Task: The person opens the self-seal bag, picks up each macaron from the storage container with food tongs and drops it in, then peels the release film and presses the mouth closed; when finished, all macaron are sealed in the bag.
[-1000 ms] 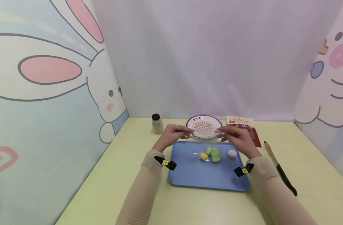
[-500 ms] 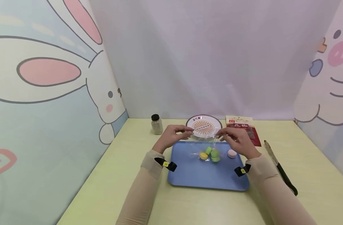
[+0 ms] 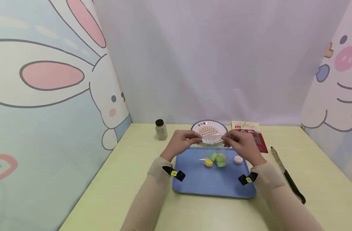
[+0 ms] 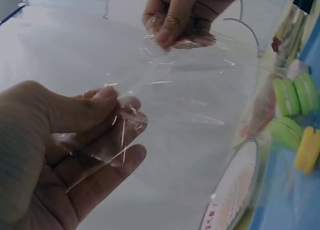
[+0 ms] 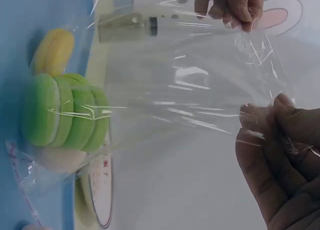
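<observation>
A clear plastic bag (image 5: 165, 85) hangs over the blue tray (image 3: 213, 184), its upper edge stretched between both hands. My left hand (image 3: 183, 141) pinches one upper corner between thumb and fingers. The opposite corner is pinched by my right hand (image 3: 244, 147). In the right wrist view, green macarons (image 5: 42, 110), a yellow macaron (image 5: 54, 51) and a pale macaron (image 5: 62, 159) show through the film at the bag's lower end, close over the tray. A pink macaron (image 3: 238, 160) lies on the tray, right of the bag.
Behind the tray is a white patterned plate (image 3: 219, 127). A black-capped jar (image 3: 161, 131) stands at back left, a red-and-cream packet (image 3: 262, 145) at back right. Right of the tray lies a long black-handled utensil (image 3: 291, 183) on the pale yellow table (image 3: 127, 179).
My left hand has moved slightly right, and the hands are a little closer together. The bag's top looks more drawn taut than half a second ago. The macarons hold their places.
</observation>
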`<control>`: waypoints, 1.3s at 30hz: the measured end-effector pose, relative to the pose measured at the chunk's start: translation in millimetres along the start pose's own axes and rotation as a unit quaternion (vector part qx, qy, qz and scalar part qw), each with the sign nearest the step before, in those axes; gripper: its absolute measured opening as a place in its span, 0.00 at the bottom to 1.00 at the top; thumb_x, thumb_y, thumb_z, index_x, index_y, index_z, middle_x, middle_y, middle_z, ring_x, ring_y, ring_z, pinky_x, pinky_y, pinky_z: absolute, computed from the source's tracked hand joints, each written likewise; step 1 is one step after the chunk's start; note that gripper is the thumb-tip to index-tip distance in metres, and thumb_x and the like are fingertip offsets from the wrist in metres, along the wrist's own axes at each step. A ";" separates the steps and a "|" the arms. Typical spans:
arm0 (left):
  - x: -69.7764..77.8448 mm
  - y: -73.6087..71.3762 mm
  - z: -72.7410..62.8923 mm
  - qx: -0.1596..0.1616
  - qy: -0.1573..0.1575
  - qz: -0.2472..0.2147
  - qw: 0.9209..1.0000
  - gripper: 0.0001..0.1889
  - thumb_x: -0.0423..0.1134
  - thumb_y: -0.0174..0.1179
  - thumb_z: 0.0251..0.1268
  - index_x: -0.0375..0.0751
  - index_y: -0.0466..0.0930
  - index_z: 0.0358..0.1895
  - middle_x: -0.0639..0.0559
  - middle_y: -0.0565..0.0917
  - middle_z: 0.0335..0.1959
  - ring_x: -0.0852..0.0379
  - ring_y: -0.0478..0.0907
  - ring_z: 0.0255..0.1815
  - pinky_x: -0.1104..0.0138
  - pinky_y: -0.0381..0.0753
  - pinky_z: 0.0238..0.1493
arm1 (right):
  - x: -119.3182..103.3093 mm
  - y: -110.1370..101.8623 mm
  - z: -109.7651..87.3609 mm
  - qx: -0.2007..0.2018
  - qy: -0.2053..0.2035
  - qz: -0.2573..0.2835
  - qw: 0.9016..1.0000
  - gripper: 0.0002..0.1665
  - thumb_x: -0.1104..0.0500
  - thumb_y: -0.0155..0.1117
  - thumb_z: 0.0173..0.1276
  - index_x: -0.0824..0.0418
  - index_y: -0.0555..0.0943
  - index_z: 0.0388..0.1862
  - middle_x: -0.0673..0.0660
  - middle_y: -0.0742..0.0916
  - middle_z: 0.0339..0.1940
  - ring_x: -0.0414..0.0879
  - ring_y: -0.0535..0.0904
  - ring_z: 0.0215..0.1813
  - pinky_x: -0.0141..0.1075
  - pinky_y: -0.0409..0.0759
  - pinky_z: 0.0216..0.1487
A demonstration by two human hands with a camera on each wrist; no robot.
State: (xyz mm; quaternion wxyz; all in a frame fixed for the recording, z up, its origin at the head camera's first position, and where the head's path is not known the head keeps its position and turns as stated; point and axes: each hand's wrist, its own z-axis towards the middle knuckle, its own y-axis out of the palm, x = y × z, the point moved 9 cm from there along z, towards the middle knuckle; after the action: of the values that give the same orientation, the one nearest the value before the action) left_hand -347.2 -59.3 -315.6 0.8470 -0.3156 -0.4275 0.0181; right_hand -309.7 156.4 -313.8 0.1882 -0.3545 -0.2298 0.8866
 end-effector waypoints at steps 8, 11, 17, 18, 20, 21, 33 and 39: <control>13.0 -10.4 -2.0 0.001 -0.006 -0.140 0.990 0.09 0.38 0.65 0.70 0.38 0.87 0.47 0.44 0.89 0.33 0.49 0.86 0.30 0.53 0.86 0.36 | -10.6 -6.3 -0.3 -0.054 0.016 0.087 0.995 0.06 0.65 0.66 0.71 0.54 0.83 0.37 0.50 0.84 0.23 0.45 0.81 0.23 0.36 0.80 0.26; -18.5 1.4 -0.7 0.005 -0.065 -0.109 0.992 0.10 0.44 0.65 0.70 0.44 0.88 0.46 0.48 0.88 0.32 0.52 0.84 0.26 0.56 0.86 0.31 | 19.2 9.3 -7.1 -0.078 0.095 0.060 0.991 0.05 0.56 0.66 0.73 0.55 0.81 0.37 0.51 0.83 0.21 0.48 0.81 0.23 0.37 0.79 0.26; -65.8 15.3 -2.1 0.030 -0.134 -0.003 0.991 0.09 0.49 0.64 0.70 0.51 0.88 0.45 0.56 0.89 0.33 0.48 0.86 0.36 0.66 0.79 0.31 | 58.6 31.3 -17.7 -0.077 0.177 -0.023 0.981 0.17 0.45 0.66 0.72 0.58 0.80 0.36 0.50 0.81 0.20 0.47 0.80 0.23 0.39 0.78 0.28; -66.7 14.0 -2.0 0.043 -0.135 0.013 0.990 0.09 0.49 0.64 0.70 0.52 0.88 0.45 0.57 0.89 0.32 0.48 0.86 0.37 0.66 0.79 0.31 | 60.2 31.7 -17.8 -0.071 0.184 -0.034 0.980 0.16 0.45 0.66 0.72 0.57 0.80 0.36 0.50 0.81 0.20 0.47 0.79 0.23 0.39 0.78 0.28; -67.8 10.9 -1.5 0.072 -0.135 0.060 0.986 0.09 0.50 0.64 0.69 0.54 0.88 0.44 0.60 0.89 0.30 0.55 0.85 0.33 0.67 0.77 0.29 | 64.3 32.0 -18.2 -0.061 0.198 -0.058 0.977 0.17 0.44 0.66 0.71 0.57 0.80 0.36 0.51 0.81 0.20 0.46 0.78 0.23 0.39 0.77 0.28; -69.5 10.1 -1.9 0.084 -0.141 0.090 0.982 0.09 0.52 0.64 0.69 0.56 0.88 0.45 0.63 0.88 0.29 0.57 0.84 0.31 0.67 0.76 0.29 | 67.3 32.7 -19.0 -0.060 0.209 -0.070 0.974 0.17 0.44 0.66 0.71 0.57 0.80 0.36 0.51 0.81 0.21 0.45 0.78 0.23 0.38 0.77 0.27; -84.1 -26.5 -12.5 0.096 -0.203 0.236 0.945 0.32 0.61 0.61 0.68 0.48 0.73 0.68 0.52 0.85 0.56 0.51 0.83 0.52 0.55 0.81 0.46 | 84.9 4.3 -23.9 -0.080 0.277 -0.079 0.954 0.53 0.34 0.67 0.66 0.67 0.59 0.73 0.68 0.84 0.52 0.63 0.82 0.53 0.57 0.81 0.50; -63.2 -70.9 -21.2 0.121 -0.186 0.291 0.931 0.36 0.64 0.59 0.67 0.45 0.70 0.71 0.45 0.76 0.66 0.41 0.73 0.66 0.44 0.75 0.57 | 70.3 -37.4 -16.2 -0.044 0.217 -0.109 0.969 0.49 0.37 0.60 0.73 0.67 0.56 0.77 0.75 0.72 0.69 0.73 0.70 0.66 0.68 0.68 0.61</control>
State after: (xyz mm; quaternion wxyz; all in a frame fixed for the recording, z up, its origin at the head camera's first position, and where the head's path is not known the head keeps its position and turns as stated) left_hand -388.6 -146.0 -330.8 0.7415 -0.3128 -0.4612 0.3737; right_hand -339.4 226.5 -342.2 0.3139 -0.5194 -0.2592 0.7513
